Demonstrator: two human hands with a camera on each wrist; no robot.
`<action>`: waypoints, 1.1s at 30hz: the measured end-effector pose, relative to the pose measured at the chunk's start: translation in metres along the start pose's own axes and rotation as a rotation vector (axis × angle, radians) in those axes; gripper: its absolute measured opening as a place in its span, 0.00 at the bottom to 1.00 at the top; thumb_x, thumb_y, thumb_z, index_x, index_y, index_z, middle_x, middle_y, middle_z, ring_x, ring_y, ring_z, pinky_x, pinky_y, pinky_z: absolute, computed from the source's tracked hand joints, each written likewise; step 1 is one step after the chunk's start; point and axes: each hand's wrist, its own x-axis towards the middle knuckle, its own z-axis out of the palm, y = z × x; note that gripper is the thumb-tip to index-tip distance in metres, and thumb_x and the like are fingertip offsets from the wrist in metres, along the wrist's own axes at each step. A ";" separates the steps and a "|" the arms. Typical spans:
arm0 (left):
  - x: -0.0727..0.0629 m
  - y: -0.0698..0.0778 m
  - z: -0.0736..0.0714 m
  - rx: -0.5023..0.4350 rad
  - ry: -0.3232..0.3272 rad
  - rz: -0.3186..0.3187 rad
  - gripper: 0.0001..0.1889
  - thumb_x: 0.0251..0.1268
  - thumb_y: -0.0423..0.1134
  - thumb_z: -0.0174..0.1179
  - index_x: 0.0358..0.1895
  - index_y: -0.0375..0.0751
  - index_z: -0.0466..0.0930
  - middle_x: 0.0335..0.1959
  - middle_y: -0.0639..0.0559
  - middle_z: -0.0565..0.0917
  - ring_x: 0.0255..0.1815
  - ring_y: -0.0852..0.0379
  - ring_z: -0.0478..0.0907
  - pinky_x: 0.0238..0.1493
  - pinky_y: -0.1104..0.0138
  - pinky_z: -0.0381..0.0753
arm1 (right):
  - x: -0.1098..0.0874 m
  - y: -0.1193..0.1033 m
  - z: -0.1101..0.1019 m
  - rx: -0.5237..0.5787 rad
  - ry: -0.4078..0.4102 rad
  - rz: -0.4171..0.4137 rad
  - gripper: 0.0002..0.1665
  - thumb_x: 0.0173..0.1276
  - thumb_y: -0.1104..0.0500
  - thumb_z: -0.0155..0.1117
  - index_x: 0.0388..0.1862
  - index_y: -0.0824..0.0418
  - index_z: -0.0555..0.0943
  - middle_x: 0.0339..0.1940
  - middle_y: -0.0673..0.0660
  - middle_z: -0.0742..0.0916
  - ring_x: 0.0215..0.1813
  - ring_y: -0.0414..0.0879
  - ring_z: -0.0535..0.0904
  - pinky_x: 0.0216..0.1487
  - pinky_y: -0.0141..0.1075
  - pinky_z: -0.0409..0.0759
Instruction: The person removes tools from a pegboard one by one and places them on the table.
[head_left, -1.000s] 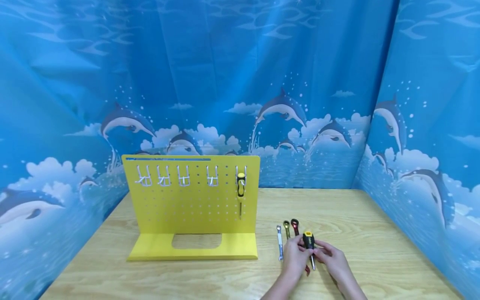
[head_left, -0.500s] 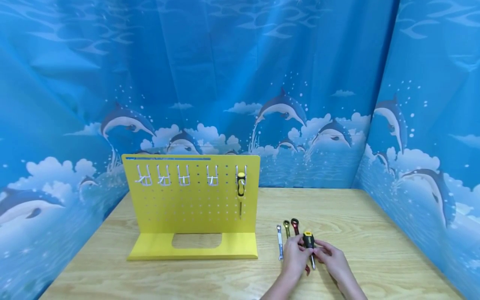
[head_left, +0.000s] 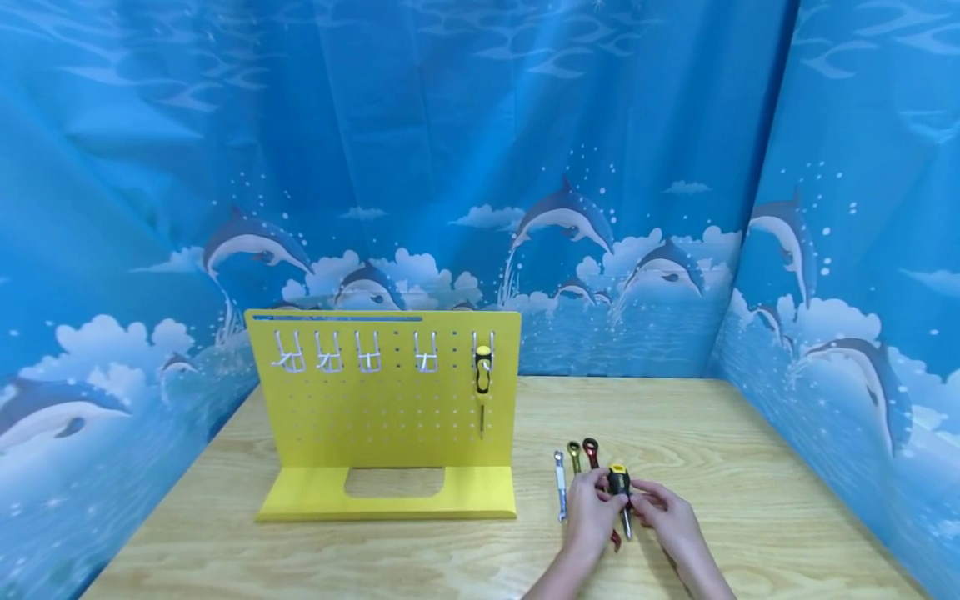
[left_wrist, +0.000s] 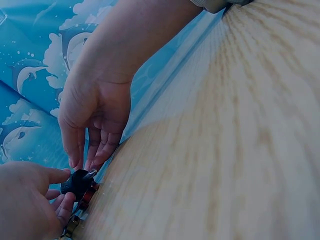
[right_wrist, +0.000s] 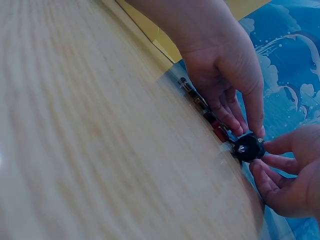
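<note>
A stubby black screwdriver [head_left: 618, 482] with a yellow-topped handle lies between my two hands, its metal shaft towards me. My left hand [head_left: 591, 515] pinches it from the left with thumb and fingers. From the other side, the thumb and fingers of my right hand [head_left: 671, 518] pinch it too; the right wrist view shows these fingertips on the black handle [right_wrist: 249, 148]. Left of it lie a red wrench [head_left: 591, 450], a gold-green wrench [head_left: 574, 454] and a silver wrench [head_left: 560, 486]. My left hand covers parts of the red and gold-green ones.
A yellow pegboard stand [head_left: 390, 425] stands left of the tools on the wooden table [head_left: 750, 467]. Several metal hooks [head_left: 369, 358] line its upper part. From the rightmost one hangs a longer yellow-and-black screwdriver [head_left: 482, 375]. A blue dolphin-print curtain [head_left: 450, 167] encloses the table's back and sides.
</note>
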 end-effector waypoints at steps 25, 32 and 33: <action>0.028 0.063 -0.062 -0.205 0.014 0.090 0.11 0.49 0.29 0.67 0.38 0.35 0.81 0.33 0.56 0.78 0.31 0.62 0.75 0.30 0.73 0.77 | 0.014 0.007 0.001 0.337 0.193 -0.150 0.20 0.63 0.56 0.63 0.48 0.68 0.76 0.36 0.58 0.84 0.35 0.43 0.80 0.35 0.30 0.80; 0.040 0.089 -0.110 -0.191 0.073 0.195 0.12 0.53 0.35 0.65 0.41 0.35 0.81 0.35 0.50 0.82 0.34 0.58 0.77 0.35 0.68 0.78 | 0.040 -0.008 0.029 0.372 0.031 -0.350 0.16 0.64 0.55 0.62 0.48 0.61 0.78 0.40 0.58 0.83 0.38 0.44 0.80 0.37 0.31 0.80; 0.042 0.092 -0.118 -0.190 0.082 0.202 0.12 0.53 0.35 0.65 0.41 0.35 0.81 0.36 0.49 0.82 0.34 0.57 0.77 0.36 0.67 0.78 | 0.035 -0.024 0.035 0.371 -0.004 -0.369 0.16 0.64 0.57 0.61 0.48 0.63 0.78 0.40 0.60 0.83 0.38 0.45 0.80 0.37 0.32 0.80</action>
